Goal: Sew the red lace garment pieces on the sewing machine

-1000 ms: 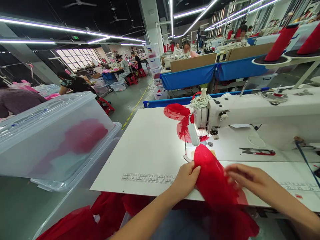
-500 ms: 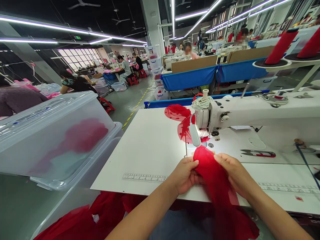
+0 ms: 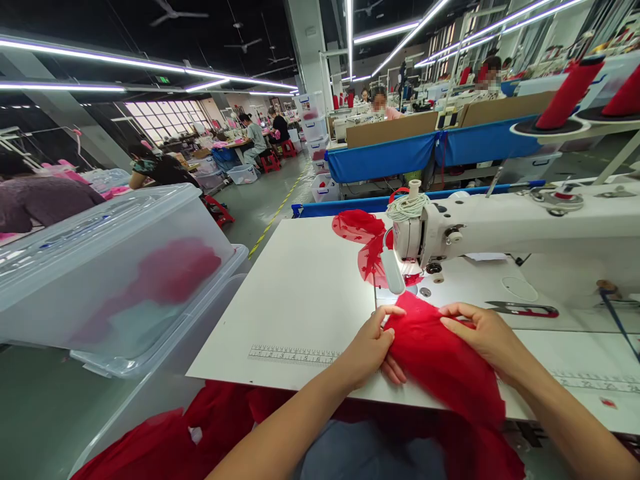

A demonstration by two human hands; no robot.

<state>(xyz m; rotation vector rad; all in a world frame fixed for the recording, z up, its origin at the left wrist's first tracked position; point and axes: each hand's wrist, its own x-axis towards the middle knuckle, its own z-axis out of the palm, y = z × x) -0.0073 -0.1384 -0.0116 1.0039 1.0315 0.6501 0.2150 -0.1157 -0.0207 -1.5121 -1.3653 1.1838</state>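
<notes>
A piece of sheer red fabric (image 3: pixel 440 360) is stretched between my hands at the front of the sewing machine (image 3: pixel 480 230), hanging over the table edge toward my lap. My left hand (image 3: pixel 370 347) grips its left edge between thumb and fingers. At its upper right edge, my right hand (image 3: pixel 480 333) pinches the cloth. More red sheer pieces (image 3: pixel 363 230) lie behind the needle area, left of the machine head. Thread snips (image 3: pixel 525 309) with a red handle rest on the machine bed, right of my right hand.
Printed along the white table (image 3: pixel 280 287) is a ruler scale. Clear plastic bins (image 3: pixel 125 267) stand at the left, and red cloth (image 3: pixel 165 433) spills below the table. Red thread cones (image 3: pixel 570 93) stand at the upper right. Several people sit at other workstations beyond.
The fabric between my hands has been spread wider, its lower part swinging right. My right hand has moved slightly right. The view has shifted a little.
</notes>
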